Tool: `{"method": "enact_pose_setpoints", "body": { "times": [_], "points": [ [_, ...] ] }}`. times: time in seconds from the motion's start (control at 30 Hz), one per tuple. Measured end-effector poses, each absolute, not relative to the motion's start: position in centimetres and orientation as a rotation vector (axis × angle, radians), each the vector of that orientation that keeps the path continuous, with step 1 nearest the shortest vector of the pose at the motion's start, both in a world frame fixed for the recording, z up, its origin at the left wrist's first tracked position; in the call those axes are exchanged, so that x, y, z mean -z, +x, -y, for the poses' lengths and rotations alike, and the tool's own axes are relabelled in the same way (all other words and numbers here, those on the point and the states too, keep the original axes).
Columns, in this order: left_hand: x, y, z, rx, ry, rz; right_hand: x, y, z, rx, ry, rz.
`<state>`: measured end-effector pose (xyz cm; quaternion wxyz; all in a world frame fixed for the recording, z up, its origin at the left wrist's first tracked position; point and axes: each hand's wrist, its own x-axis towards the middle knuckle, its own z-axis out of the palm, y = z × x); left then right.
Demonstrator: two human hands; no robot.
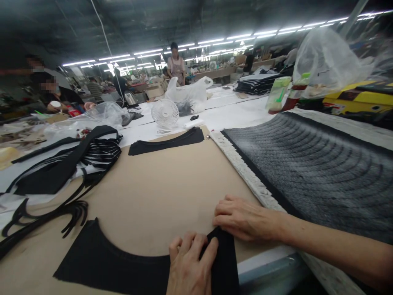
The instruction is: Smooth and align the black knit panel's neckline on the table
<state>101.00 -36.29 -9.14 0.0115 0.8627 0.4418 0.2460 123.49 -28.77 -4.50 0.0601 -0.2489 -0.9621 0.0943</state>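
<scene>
A curved black fabric piece (113,266) lies on the brown board (166,188) right in front of me. My left hand (193,262) is on its right part, fingers bent, gripping the cloth near the inner edge. At the upper right end of the same piece, my right hand (245,217) has its fingers curled and closed on the edge; the fingertips are partly hidden. A second, narrower curved black piece (167,141) lies flat at the board's far edge.
Black strips (72,215) and stacked black pieces (58,172) lie to the left. On the right is a panel covered with dark ribbed material (313,164). Beyond stand a small white fan (165,113), a plastic bag (188,94) and bottles (278,95). People are in the background.
</scene>
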Motion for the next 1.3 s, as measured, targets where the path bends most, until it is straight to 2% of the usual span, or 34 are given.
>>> {"method": "enact_pose_setpoints", "body": {
  "times": [0.17,0.5,0.63,0.77,0.93,1.3],
  "points": [
    [10.1,101.8,36.8,-0.898,2.743,-1.467,4.6,123.4,29.0,-0.275,-0.676,2.935],
    [10.4,101.4,36.8,-0.886,2.697,-1.478,6.3,123.0,28.2,-0.081,-0.618,2.969],
    [10.7,101.4,36.6,-0.941,2.680,-1.452,6.0,122.5,28.4,-0.220,-0.775,2.907],
    [11.0,101.3,36.6,-0.980,2.717,-1.429,5.1,122.1,28.3,-0.625,-0.968,2.765],
    [10.9,101.2,36.6,-0.919,2.727,-1.459,4.0,122.6,27.9,-0.932,-0.914,2.671],
    [10.3,100.7,36.0,-0.870,2.713,-1.240,4.6,122.2,28.7,-0.777,-0.767,2.715]
  ]
}}
